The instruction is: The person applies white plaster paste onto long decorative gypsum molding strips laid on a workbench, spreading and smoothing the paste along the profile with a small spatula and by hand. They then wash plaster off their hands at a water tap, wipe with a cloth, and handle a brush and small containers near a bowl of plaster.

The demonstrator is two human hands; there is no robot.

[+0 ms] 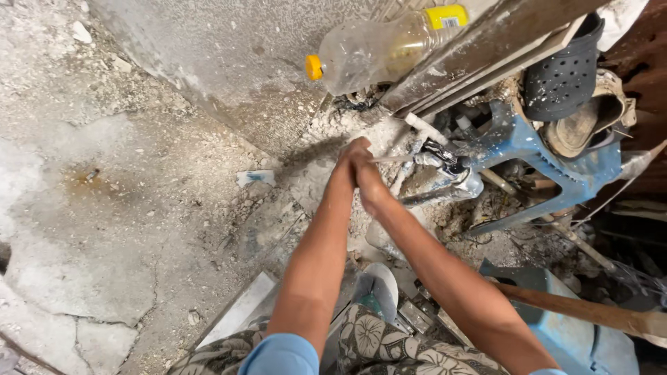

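Fingers of left hand (345, 167) & right hand (366, 182) pressed together, clasped on each other, nothing visibly held, just beside tap (445, 167) w/ thin water stream. Plastic bottle (379, 47) above; blue plastic chair (549, 156) to the right.

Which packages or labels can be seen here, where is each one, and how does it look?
Clear plastic bottle: lies on its side at the top centre, against the wall; orange cap, yellowish liquid inside.
Yellow label: wrapped round the bottle's far end, with a small white patch.
Small white-and-blue scrap: lies on the dusty floor, left of the joined hands; crumpled, flat.
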